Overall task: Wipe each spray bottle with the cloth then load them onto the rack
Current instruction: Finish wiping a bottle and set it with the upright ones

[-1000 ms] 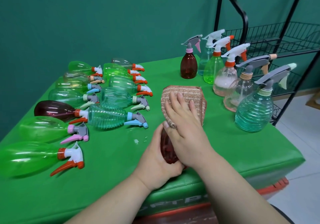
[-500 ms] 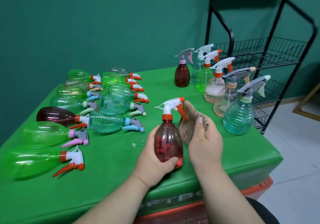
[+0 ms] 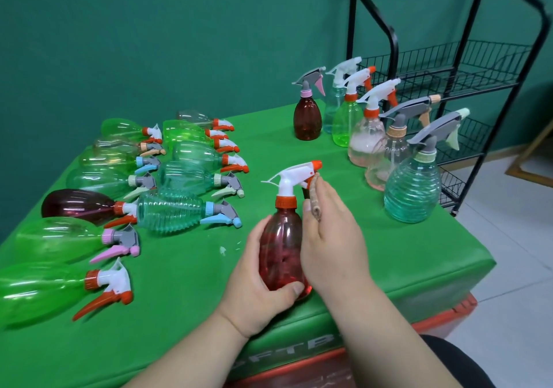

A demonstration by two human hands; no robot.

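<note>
A red spray bottle [image 3: 279, 247] with a white and orange trigger head stands upright near the table's front edge. My left hand [image 3: 254, 285] grips its lower body from the left. My right hand [image 3: 332, 238] presses a brown striped cloth [image 3: 314, 202] against the bottle's right side and neck; most of the cloth is hidden under the palm. Several green, teal and dark red bottles [image 3: 170, 212] lie on their sides at the left. Several upright bottles [image 3: 411, 190] stand at the right rear.
A black wire rack [image 3: 454, 70] with empty mesh shelves stands to the right of the green table [image 3: 389, 268], just behind the upright bottles. Tiled floor lies beyond the table's right edge. A green wall backs the scene.
The red bottle went from lying under the cloth to standing upright in my left hand. My right hand brought the cloth from beside the bottle up against its side and neck.
</note>
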